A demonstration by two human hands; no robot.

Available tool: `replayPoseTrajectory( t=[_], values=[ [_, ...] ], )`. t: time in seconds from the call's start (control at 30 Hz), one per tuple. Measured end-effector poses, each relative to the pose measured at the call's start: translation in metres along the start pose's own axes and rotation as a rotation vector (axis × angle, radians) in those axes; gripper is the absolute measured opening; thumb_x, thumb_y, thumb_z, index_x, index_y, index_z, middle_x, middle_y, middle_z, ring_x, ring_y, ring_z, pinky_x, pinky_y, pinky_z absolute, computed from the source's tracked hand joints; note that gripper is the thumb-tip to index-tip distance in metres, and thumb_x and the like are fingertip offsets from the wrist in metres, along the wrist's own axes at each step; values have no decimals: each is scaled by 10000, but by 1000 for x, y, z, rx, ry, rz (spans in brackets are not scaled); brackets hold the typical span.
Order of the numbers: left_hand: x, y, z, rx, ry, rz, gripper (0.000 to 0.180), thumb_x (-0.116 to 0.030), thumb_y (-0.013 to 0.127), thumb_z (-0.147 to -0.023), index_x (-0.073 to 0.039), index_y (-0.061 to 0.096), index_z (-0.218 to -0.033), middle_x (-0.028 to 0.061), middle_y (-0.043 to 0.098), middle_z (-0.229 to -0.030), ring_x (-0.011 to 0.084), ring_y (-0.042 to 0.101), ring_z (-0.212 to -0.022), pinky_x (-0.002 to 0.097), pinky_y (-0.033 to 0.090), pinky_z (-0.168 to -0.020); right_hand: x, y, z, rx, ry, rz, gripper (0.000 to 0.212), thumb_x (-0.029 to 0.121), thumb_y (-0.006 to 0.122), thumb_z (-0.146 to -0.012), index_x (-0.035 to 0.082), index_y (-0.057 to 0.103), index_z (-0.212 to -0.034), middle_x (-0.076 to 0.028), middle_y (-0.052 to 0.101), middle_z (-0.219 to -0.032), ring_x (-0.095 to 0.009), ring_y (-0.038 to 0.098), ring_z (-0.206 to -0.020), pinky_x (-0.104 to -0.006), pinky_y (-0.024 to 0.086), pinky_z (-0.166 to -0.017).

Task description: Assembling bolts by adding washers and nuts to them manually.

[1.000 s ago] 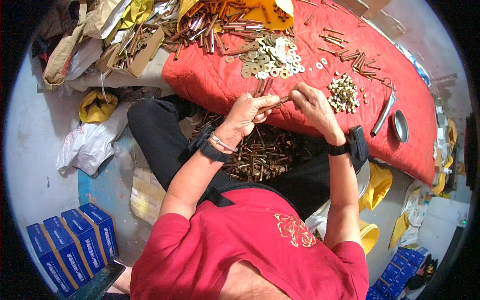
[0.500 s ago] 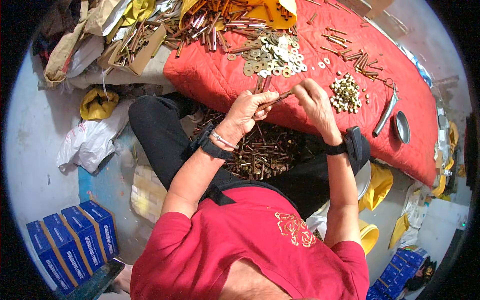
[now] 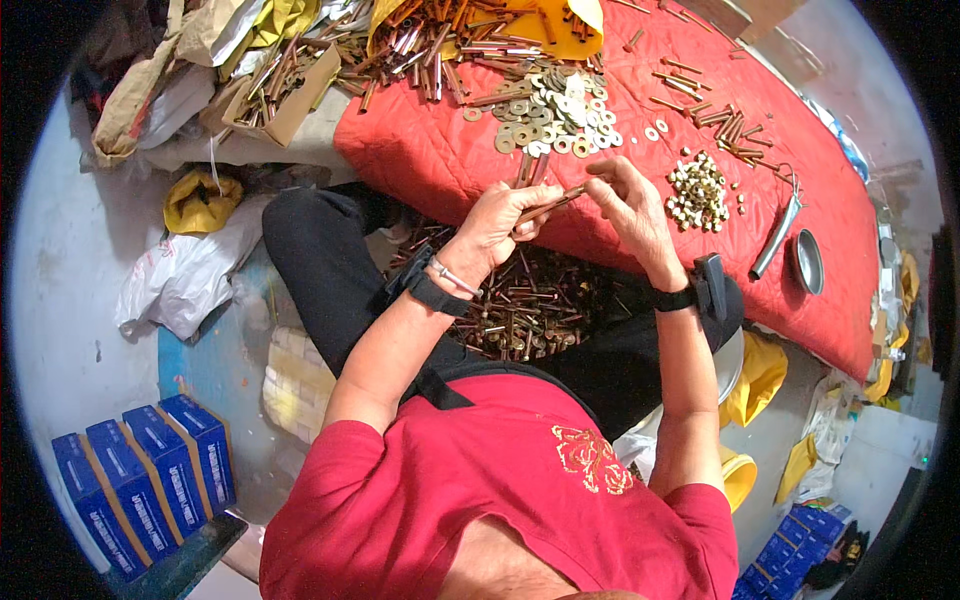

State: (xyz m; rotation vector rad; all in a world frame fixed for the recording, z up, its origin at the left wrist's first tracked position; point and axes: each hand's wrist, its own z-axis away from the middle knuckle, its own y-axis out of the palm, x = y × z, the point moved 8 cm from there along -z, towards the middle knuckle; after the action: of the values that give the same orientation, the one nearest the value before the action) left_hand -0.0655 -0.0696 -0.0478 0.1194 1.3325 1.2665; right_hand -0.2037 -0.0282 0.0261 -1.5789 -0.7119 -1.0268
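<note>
My left hand (image 3: 497, 222) is closed around a few copper-coloured metal tubes; two of them stick up past its knuckles. One slim bolt-like rod (image 3: 562, 199) points out of that grip toward the right. At its tip are the thumb and fingertips of my right hand (image 3: 640, 215), curled loosely; whether a small part sits between them is hidden. Just beyond my hands, flat round washers (image 3: 568, 112) lie in a heap on a red quilted cover (image 3: 440, 160). To the right of my right hand is a pile of small brassy nuts (image 3: 697, 192).
Copper-coloured tubes spill from a yellow bag (image 3: 578, 40). Bolts (image 3: 735, 128) lie scattered to the right, near a metal handle-like tool (image 3: 776, 238) and a grey oval dish (image 3: 805, 262). Many finished-looking bolts (image 3: 520, 310) fill the space between my legs. Blue boxes (image 3: 140, 490) stand lower left.
My right hand's fingers have loosened and unfolded a little at the rod's tip. My left hand keeps its grip; the whole view has shifted slightly.
</note>
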Motion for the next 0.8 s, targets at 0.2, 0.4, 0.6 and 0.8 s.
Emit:
replayPoseTrajectory(
  t=[0.2, 0.4, 0.6, 0.8],
  values=[
    [3, 4, -1, -4, -26, -7, 116, -143, 635, -843, -28, 620, -835, -1, 558, -617, 38, 405, -397, 183, 292, -371, 2, -5, 0, -58, -36, 124, 215, 208, 611, -865, -4, 589, -899, -70, 559, -697, -128, 495, -646, -271, 431, -616],
    [7, 5, -2, -13, -54, 3, 133, -147, 628, -846, -15, 622, -845, 9, 566, -621, 38, 401, -395, 180, 291, -372, 15, 6, 0, -9, -271, -80, 269, 121, 508, -930, 45, 522, -1188, 35, 464, -733, -60, 430, -659, -212, 382, -595],
    [3, 5, -3, -6, -53, 15, 135, -148, 635, -839, -14, 631, -829, 16, 571, -616, 36, 401, -397, 175, 289, -372, 13, 3, 0, -108, -161, -166, 403, 23, 533, -886, 65, 471, -1283, 29, 449, -729, -72, 420, -640, -212, 401, -616],
    [10, 3, -3, -34, -77, 20, 130, -139, 645, -827, -9, 639, -817, 20, 579, -618, 34, 401, -399, 169, 288, -371, 2, -3, -1, -56, -71, 1, 437, -21, 524, -863, 88, 475, -1283, -26, 530, -730, -82, 494, -665, -240, 435, -622]
  ],
)
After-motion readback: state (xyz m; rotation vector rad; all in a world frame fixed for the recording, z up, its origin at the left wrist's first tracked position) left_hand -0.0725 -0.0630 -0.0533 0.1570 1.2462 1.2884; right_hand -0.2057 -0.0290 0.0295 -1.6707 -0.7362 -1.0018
